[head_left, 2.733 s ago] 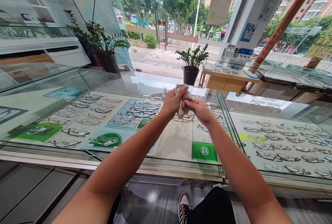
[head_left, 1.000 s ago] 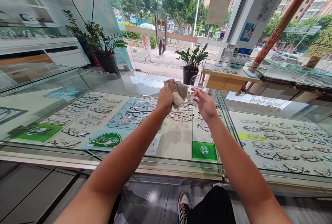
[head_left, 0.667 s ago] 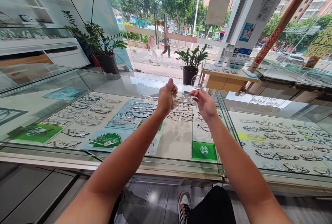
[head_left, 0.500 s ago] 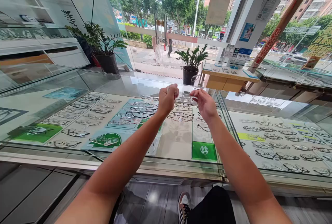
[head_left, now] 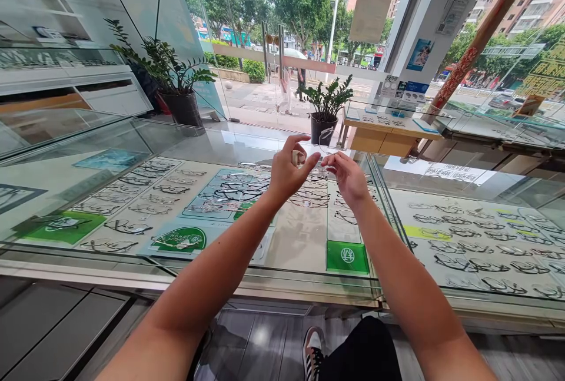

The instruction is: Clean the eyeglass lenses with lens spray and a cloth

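Note:
My left hand is raised over the glass display counter, with a balled-up beige cloth tucked in its palm and the thumb and forefinger stretched toward a thin clear pair of glasses. My right hand pinches those glasses by one end and holds them up above the counter. The two hands nearly touch at the fingertips. The frame is transparent and hard to make out against the street behind.
Under the glass lie several rows of spectacle frames and green signs. Two potted plants stand behind the counter. A second glass case is on the right. People walk outside the glass doors.
The left hand has bunched the loose cloth into its palm and stretched its fingers toward the glasses. The right hand keeps the glasses raised. People outside have walked to the right.

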The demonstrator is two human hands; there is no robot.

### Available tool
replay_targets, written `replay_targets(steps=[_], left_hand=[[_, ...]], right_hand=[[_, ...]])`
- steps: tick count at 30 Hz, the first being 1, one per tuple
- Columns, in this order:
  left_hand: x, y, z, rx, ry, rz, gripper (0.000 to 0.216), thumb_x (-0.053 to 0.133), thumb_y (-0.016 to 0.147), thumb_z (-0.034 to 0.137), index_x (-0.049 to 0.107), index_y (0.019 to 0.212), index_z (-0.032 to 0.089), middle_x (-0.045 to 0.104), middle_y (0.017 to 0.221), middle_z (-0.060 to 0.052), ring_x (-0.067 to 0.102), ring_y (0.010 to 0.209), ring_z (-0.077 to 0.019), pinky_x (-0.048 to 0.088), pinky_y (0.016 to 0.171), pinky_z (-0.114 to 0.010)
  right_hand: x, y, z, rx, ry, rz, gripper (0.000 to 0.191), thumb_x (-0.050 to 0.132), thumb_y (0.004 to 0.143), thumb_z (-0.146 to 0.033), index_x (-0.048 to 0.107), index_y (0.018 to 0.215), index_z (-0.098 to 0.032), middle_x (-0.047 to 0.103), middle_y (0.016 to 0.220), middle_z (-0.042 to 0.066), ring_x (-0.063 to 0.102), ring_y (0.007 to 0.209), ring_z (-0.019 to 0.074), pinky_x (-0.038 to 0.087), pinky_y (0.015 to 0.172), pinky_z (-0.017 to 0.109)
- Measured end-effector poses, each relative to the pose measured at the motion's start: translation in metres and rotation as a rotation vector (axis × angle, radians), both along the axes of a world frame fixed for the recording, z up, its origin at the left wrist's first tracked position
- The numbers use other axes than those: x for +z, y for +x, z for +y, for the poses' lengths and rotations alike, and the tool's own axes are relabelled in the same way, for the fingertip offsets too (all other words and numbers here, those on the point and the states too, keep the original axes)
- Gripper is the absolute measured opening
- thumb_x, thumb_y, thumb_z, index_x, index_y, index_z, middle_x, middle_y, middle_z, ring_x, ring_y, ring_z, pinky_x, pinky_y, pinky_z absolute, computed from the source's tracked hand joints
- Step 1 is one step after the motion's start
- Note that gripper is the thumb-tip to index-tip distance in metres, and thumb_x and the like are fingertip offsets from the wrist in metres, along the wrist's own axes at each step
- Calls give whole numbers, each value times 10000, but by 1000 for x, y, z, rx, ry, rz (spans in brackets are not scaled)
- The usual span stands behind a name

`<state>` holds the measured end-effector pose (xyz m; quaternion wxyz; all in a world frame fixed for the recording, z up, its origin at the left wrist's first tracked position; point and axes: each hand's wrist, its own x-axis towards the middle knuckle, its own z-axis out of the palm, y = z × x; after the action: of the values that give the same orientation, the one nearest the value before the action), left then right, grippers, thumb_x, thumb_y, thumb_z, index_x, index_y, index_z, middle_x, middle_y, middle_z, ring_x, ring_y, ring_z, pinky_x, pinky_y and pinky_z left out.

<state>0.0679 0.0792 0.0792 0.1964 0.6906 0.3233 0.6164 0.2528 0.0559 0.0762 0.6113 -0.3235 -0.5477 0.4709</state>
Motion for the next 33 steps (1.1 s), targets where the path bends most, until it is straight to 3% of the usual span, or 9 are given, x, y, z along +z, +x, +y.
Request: replay_targets(steps=[4,6,8,18,26,29,33], left_hand=[[-2,-4,5,65,245,184,613,784,860,387,667,1443,237,754,1269,-113,673,1041,-275,549,911,-393],[-4,-5,9,110,346,260,681,761,844,354,643,1501,221,719,1463,-158,654,1267,-343,541,1068,-465],[-5,-4,11,127,391,323,709,762,870,355,622,1551,218,692,1556,-165,641,1352,-368,506,1152,-505],[-6,-5,11,133,331,357,669,814,937,512,683,1534,241,760,1503,-137,677,1277,-367,517,1108,-488],[-8,-7,18,116,346,357,633,811,976,581,715,1509,255,763,1513,-141,686,1227,-361,532,1092,-494],[-9,-7,17,149,355,318,626,819,978,594,714,1495,257,772,1487,-145,698,1225,-360,542,1086,-495],[-7,-7,14,239,352,210,620,852,955,617,714,1434,248,788,1413,-150,698,1255,-362,541,1111,-506]], right_hand=[[1,6,3,-22,29,-97,331,676,918,-515,648,699,-269,714,868,44,682,972,244,494,974,385],[2,9,4,-25,45,-129,320,654,909,-474,659,666,-265,696,817,40,676,923,241,487,971,392],[3,11,5,-13,55,-155,311,639,893,-444,669,644,-261,678,779,39,666,893,242,479,974,404],[6,10,2,31,37,-201,353,649,853,-473,632,573,-258,620,713,38,625,847,248,479,977,431],[5,11,3,21,53,-201,336,638,857,-446,682,585,-254,671,716,54,651,846,259,487,973,447],[5,9,1,-88,95,-180,286,645,880,-465,753,712,-260,728,810,56,647,921,265,499,986,439],[2,6,-6,-356,246,-144,219,634,934,-457,750,1018,-291,777,1139,67,655,1145,287,481,1139,466]])
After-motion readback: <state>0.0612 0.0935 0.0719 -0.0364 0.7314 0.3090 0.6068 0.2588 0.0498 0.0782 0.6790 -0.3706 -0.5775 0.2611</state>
